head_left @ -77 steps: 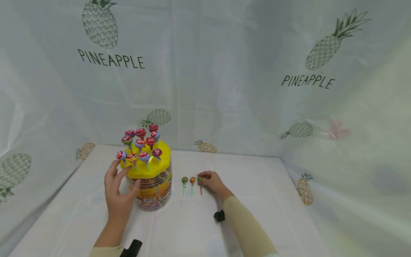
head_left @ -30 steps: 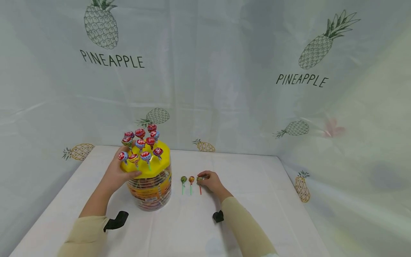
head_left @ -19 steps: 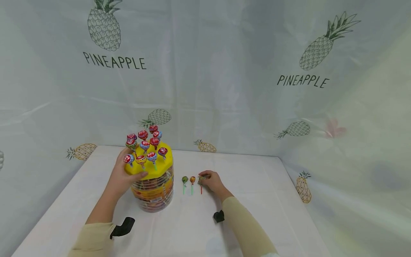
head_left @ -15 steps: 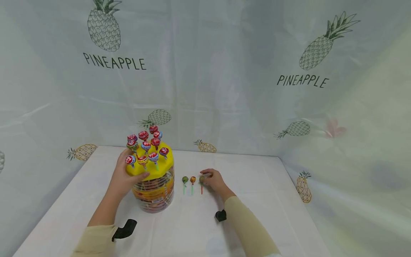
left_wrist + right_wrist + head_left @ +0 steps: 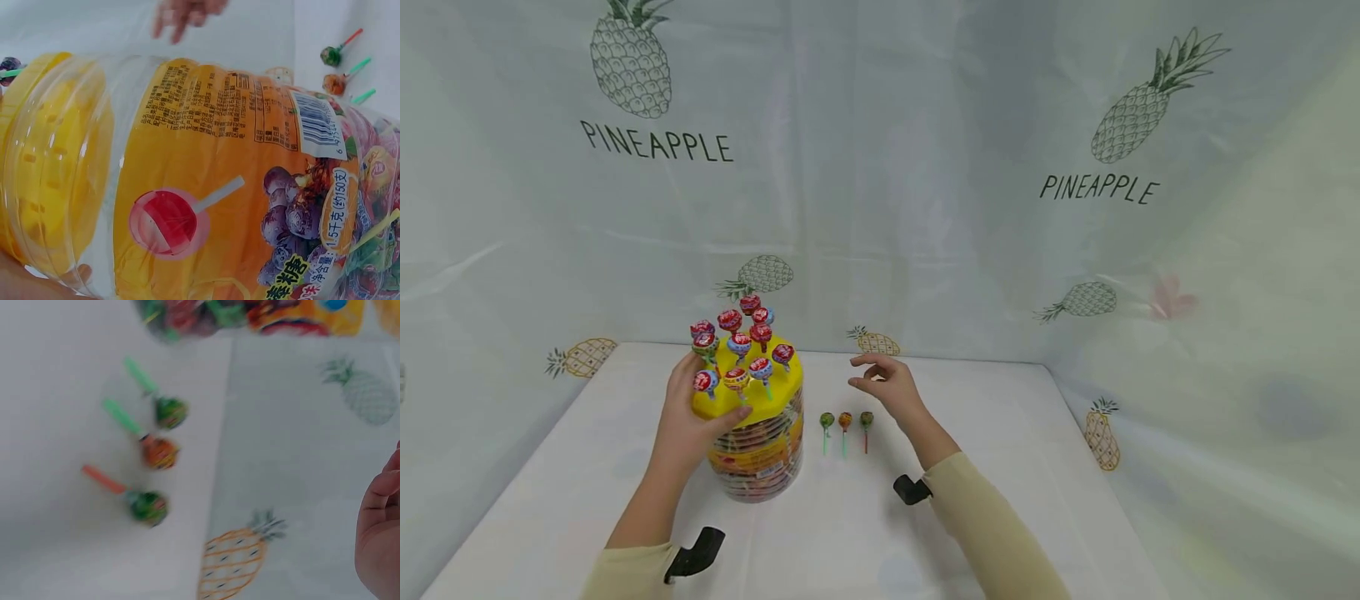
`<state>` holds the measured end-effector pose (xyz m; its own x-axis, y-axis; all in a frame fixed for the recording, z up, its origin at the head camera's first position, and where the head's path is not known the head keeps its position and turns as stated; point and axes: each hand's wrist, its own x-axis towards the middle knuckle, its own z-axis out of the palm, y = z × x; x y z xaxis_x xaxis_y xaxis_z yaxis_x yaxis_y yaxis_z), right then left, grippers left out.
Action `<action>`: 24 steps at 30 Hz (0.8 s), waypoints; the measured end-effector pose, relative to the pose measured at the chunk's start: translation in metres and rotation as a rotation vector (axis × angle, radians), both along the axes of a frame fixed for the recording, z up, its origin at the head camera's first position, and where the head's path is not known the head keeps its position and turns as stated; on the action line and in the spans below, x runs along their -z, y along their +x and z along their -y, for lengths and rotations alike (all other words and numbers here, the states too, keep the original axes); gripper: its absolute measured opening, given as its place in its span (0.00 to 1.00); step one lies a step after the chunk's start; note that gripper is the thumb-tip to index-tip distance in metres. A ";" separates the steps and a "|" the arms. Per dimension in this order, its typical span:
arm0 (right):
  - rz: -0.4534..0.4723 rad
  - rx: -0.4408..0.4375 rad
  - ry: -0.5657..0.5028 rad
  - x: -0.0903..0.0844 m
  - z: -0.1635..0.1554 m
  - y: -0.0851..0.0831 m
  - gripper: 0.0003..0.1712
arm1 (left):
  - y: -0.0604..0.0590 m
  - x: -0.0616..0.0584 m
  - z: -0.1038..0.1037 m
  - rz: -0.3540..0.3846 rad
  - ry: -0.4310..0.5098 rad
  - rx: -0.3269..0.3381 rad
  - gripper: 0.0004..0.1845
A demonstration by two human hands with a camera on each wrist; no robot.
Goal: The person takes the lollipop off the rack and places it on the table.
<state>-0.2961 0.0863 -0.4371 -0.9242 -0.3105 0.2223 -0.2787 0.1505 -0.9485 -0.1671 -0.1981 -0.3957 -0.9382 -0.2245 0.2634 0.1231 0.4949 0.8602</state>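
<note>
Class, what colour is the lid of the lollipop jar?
The lid is bright yellow, seen best in the head view.

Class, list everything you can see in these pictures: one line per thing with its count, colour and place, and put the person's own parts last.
Lollipop jar: one, clear with orange label, on the table's left half.
Yellow lid: one, on the jar.
Upright lollipops: about eleven, mostly red wrappers, standing in the lid.
Loose lollipops: three, lying in a row right of the jar.
Table: one, white cloth.
Pineapple backdrop: pale, behind.
Left hand: holds the jar at the lid.
Right hand: open, above the loose lollipops.
</note>
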 end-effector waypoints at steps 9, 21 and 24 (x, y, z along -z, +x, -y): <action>-0.083 -0.149 -0.228 -0.042 0.032 0.034 0.16 | 0.002 0.002 -0.002 -0.022 0.022 0.000 0.53; -0.226 -0.227 -0.438 -0.061 0.068 0.056 0.14 | 0.002 0.002 -0.002 -0.039 0.012 -0.001 0.53; -0.225 -0.225 -0.459 -0.063 0.073 0.058 0.13 | 0.002 0.002 -0.002 -0.041 0.016 -0.004 0.52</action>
